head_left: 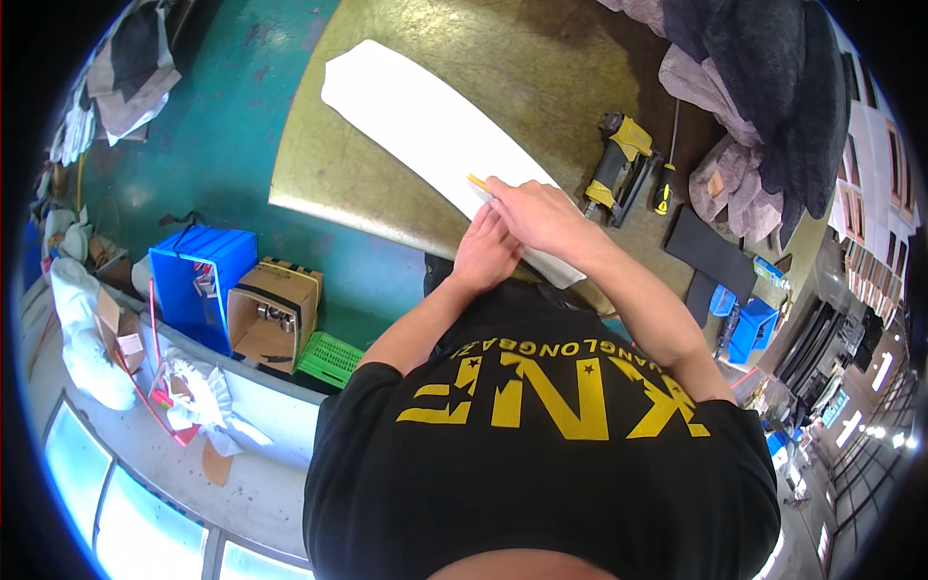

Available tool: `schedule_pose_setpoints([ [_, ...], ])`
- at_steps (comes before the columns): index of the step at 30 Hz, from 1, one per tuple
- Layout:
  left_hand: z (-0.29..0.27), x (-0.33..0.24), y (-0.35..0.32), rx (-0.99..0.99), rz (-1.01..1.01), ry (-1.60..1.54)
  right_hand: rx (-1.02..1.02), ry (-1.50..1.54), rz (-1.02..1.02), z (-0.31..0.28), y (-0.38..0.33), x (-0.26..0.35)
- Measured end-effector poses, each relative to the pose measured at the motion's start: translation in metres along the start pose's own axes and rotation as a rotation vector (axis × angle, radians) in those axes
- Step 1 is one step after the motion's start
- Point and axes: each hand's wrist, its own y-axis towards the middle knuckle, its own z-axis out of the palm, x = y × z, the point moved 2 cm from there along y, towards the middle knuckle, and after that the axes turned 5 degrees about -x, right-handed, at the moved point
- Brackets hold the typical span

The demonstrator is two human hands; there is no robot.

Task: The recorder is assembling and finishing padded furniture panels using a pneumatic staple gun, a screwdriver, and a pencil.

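White panel [416, 111]: lies diag. on table [570, 58], far end just beside L edge, other end by near edge; prob. angled so for easy reach from the near side.
R hand [541, 215]: pinching yellow stick [475, 181] btwn fingers, over panel; looks held short for control. Can't tell if tip touches.
L hand [486, 249]: fingers bent & bunched at panel's near long edge, tips tucked against R hand; seems to steady things there, but can't tell if it grips anything.
Pose: both elbows bent, hands meeting in front of chest; R forearm angles fwd & L, back of hand up; L forearm angles fwd & R.
Nail gun [609, 172]: on its side, R of panel, apart from it; prob. parked there w/in R-hand reach.
Screwdriver [664, 188]: just beside nail gun, handle twd near edge, likely for quick pickup.
Grey plush fabric [720, 188]: heaped along R edge up to far R corner, maybe to keep the middle free.
Black flat pcs [710, 253]: nr the near R corner, below fabric.
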Motion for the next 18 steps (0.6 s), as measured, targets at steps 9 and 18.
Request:
schedule_pose_setpoints([
  [9, -0.0007, -0.0007, 0.0015, -0.004, -0.004, -0.038, -0.025, -0.006, -0.025, 0.0008, -0.003, -0.0018],
  [18, -0.0025, -0.0033, 0.0026, 0.025, -0.015, -0.009, -0.036, 0.022, -0.022, 0.0041, -0.0043, -0.0091],
])
